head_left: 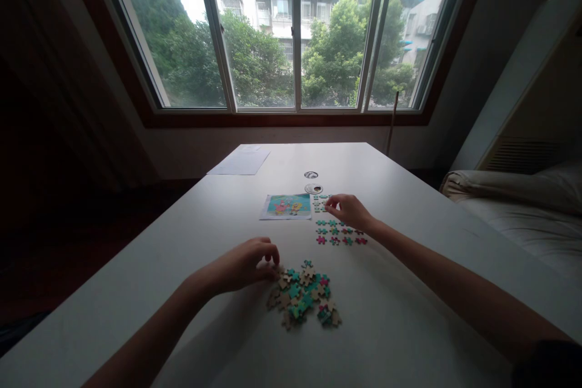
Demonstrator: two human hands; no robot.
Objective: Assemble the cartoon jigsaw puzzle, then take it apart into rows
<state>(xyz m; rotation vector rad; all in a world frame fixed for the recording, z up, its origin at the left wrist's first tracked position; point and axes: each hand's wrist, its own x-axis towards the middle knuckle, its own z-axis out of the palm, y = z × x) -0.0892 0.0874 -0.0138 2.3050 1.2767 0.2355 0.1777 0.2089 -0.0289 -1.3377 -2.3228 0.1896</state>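
A loose heap of jigsaw puzzle pieces, some teal or pink and others showing bare tan backs, lies on the white table. At its upper left edge is my left hand, fingers bent and thumb apart from them, with no piece visible between them. My right hand is farther forward, its fingertips pinched at a small puzzle piece, partly hidden by the fingers. Around and below that hand, face-up puzzle pieces lie spaced in rows. Left of them lies a printed cartoon picture.
The white table extends toward a window. White paper sheets lie at its far left corner. Two round items sit beyond the picture. A covered couch stands on the right, and a thin stick leans beyond the table.
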